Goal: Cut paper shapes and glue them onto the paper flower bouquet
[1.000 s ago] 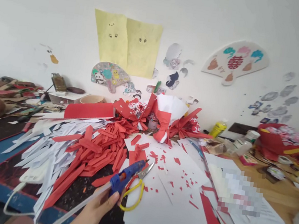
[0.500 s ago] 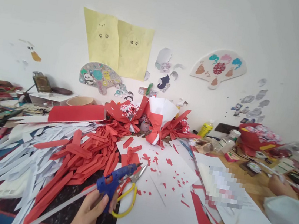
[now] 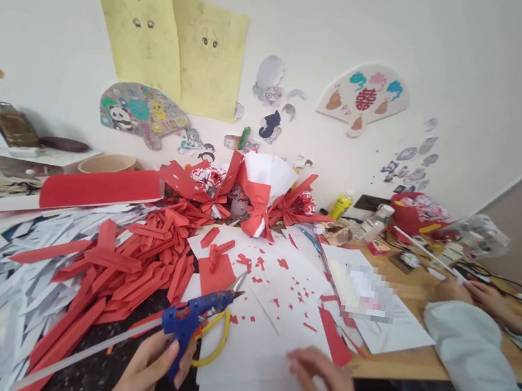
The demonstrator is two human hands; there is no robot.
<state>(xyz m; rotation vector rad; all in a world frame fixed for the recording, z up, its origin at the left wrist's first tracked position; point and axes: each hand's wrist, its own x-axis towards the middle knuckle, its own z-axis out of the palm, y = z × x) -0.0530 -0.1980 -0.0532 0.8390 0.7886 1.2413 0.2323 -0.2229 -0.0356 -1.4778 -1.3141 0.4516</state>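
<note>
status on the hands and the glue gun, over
Left hand shut on blue glue gun, nozzle pointing up and right. Right hand open, resting on white paper. Yellow scissors lie right beside the gun.

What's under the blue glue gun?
Yellow-handled scissors lie under the glue gun, on white paper; their handle loop and blade tip show. The pivot is covered by the gun, which the left hand grips.
</note>
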